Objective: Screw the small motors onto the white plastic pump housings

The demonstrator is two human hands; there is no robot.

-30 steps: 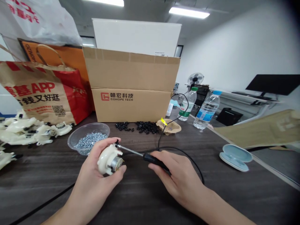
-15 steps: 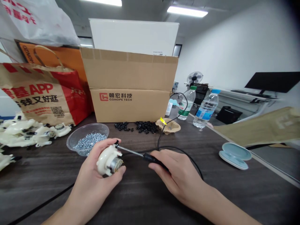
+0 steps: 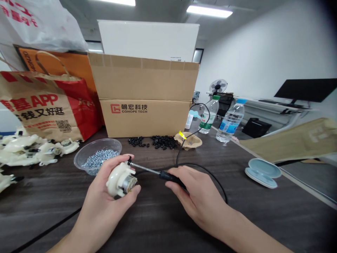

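Note:
My left hand (image 3: 105, 200) is closed around a small cream plastic housing with a metal motor (image 3: 121, 180) in it, held just above the dark table. My right hand (image 3: 196, 196) grips the black handle of a corded electric screwdriver (image 3: 168, 176). Its thin metal bit runs left and its tip touches a black screw spot on the housing's upper edge. The tool's black cable (image 3: 207, 172) loops away behind my right hand.
A clear bowl of silver screws (image 3: 98, 159) stands just behind my left hand. More cream housings (image 3: 34, 149) lie at far left. A cardboard box (image 3: 143, 98), paper bags, black small parts (image 3: 160, 141), two water bottles (image 3: 230, 121) and a light-blue case (image 3: 262, 172) surround the work spot.
Both hands with the housing and screwdriver keep the same hold; the view has drifted slightly, so everything sits a little lower-left in frame.

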